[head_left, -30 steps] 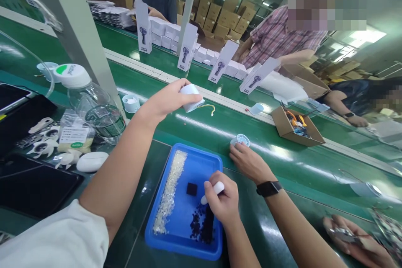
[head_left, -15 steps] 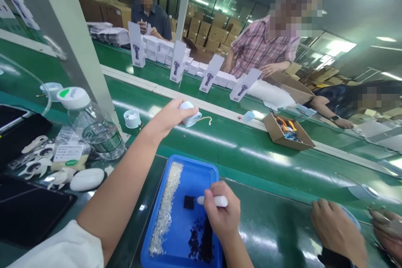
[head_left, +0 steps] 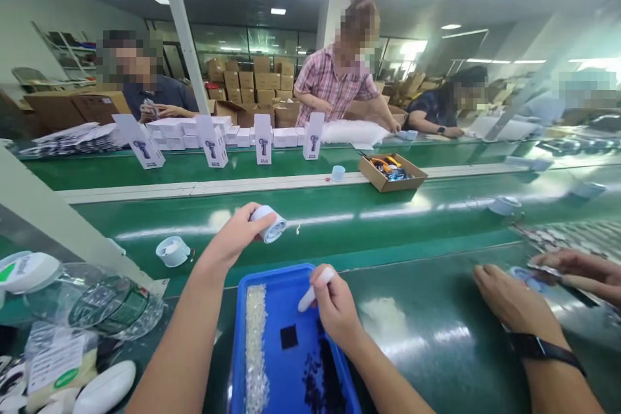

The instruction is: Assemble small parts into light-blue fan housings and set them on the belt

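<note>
My left hand is closed around a light blue round plastic housing, held over the green conveyor belt. A short pale wire with a small connector sticks out from it. My right hand grips a white pen-shaped tool over a blue tray, its tip pointing down and left. Inside the tray, small whitish pieces form a strip along the left, and small black pieces lie on the right. Between them rests a black square, apart from the tool's tip.
Another blue housing stands on the belt at left, near a clear plastic bottle. Across the belt are printed white boxes and a cardboard box of tools. A co-worker's hands work at right; other people sit or stand opposite.
The view has turned and levelled. My right hand has moved the tool's tip away from the black square toward the tray's far end. My left hand still holds the blue housing.
</note>
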